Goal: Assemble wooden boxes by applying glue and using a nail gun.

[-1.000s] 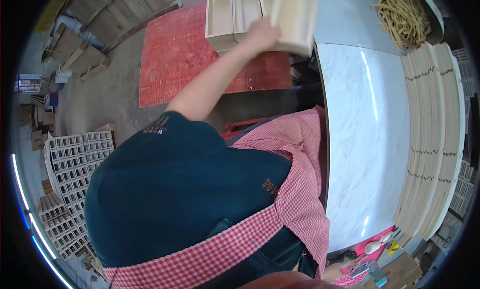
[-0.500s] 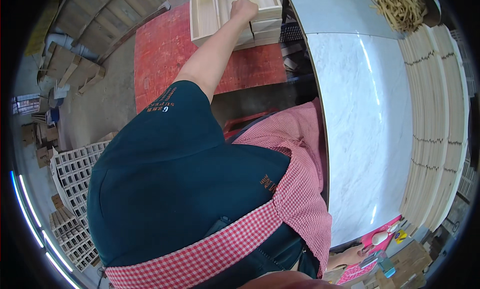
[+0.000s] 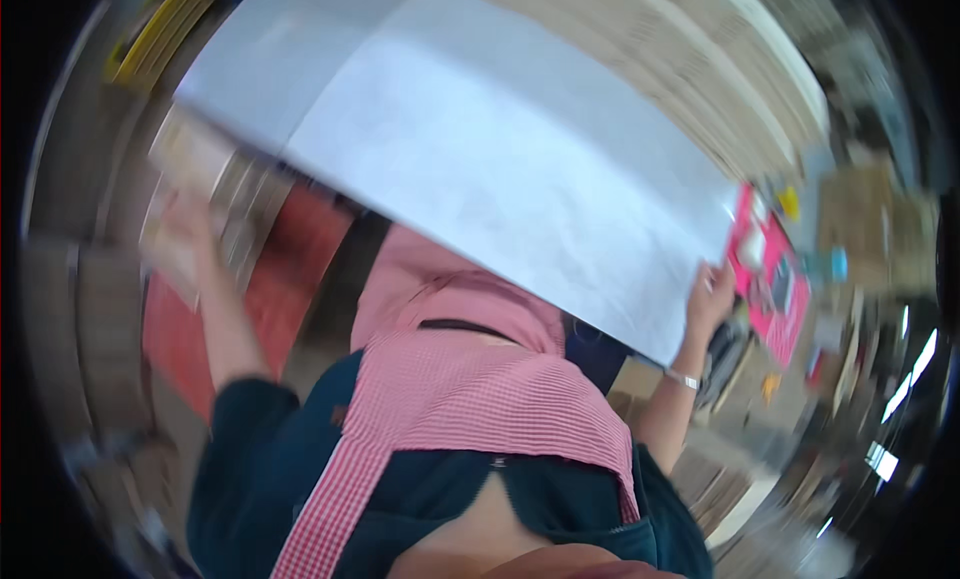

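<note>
My left hand [image 3: 185,219], smeared by motion, is at the pale wooden boxes [image 3: 190,149] on the far left. Whether its fingers grip a box is unclear. The boxes sit over a red board [image 3: 290,244]. On the opposite side, my right hand [image 3: 708,297] is at the right end of the white tabletop [image 3: 480,159], fingers loosely bent and partly apart, with nothing visible in them. Beside it lies a bright pink cloth or mat [image 3: 778,324] with a white rounded item [image 3: 750,247] and a clear container with a light-blue part [image 3: 832,266].
Stacked pale wooden strips or panels [image 3: 660,64] line the tabletop's far edge. Cardboard boxes [image 3: 855,224] stand beyond the pink cloth. A yellow-edged stack [image 3: 160,29] is at the upper left. Much of the surroundings is blurred.
My view has swung rightward, so the tabletop now spans the middle and the boxes appear at the left. My left hand remains by the boxes; my right hand now shows at the tabletop's end.
</note>
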A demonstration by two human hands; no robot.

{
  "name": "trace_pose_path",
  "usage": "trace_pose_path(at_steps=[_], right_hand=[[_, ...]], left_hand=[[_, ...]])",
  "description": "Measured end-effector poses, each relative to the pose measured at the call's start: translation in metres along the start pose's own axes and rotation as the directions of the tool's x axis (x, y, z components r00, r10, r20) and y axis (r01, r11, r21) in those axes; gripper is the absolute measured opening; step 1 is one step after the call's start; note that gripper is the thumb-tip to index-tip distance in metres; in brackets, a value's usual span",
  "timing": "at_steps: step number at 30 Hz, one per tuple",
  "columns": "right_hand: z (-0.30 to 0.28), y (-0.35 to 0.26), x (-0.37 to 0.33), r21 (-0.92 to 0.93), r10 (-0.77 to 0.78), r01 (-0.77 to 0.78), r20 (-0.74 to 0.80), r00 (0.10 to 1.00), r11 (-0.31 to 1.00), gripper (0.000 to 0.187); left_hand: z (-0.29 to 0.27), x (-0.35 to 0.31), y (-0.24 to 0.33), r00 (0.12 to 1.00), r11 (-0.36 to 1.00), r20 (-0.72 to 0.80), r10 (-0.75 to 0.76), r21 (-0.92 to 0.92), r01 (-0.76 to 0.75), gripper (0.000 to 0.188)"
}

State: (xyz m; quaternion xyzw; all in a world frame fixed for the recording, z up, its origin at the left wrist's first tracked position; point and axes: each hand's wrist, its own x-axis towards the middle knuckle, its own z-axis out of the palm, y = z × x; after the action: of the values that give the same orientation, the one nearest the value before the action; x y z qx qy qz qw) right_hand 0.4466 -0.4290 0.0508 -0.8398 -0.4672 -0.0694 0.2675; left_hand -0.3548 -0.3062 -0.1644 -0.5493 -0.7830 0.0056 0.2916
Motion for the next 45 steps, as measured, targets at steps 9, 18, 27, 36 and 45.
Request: trace_pose_path(at_steps=[9,18,27,36,45], right_hand=[[-0.046,-0.016,0.154,0.035,-0.134,0.144,-0.198,0.971,0.989,0.037],[-0.042,-0.006,0.337,0.058,0.133,-0.128,-0.079,0.988,0.990,0.051],[-0.047,-0.030,0.380,0.031,0.245,-0.253,0.156,0.957,0.967,0.047],[-0.052,-0.047,0.364,0.130,0.354,-0.368,0.121,0.928,0.921,0.045],[-0.060,-0.090,0.339,0.025,0.404,-0.412,0.147,0.903,0.911,0.049]], left_hand=[[-0.210,0.017,0.111,0.670,-0.056,0.634,-0.386,-0.741,0.669,0.049],[-0.279,0.045,0.207,0.788,-0.313,0.616,-0.011,-0.750,0.583,0.047],[-0.275,0.059,0.236,0.751,-0.280,0.648,0.129,-0.702,0.654,0.041],[-0.289,0.075,0.270,0.754,-0.249,0.600,0.267,-0.713,0.656,0.039],[-0.314,0.091,0.309,0.747,-0.236,0.563,0.353,-0.719,0.654,0.039]])
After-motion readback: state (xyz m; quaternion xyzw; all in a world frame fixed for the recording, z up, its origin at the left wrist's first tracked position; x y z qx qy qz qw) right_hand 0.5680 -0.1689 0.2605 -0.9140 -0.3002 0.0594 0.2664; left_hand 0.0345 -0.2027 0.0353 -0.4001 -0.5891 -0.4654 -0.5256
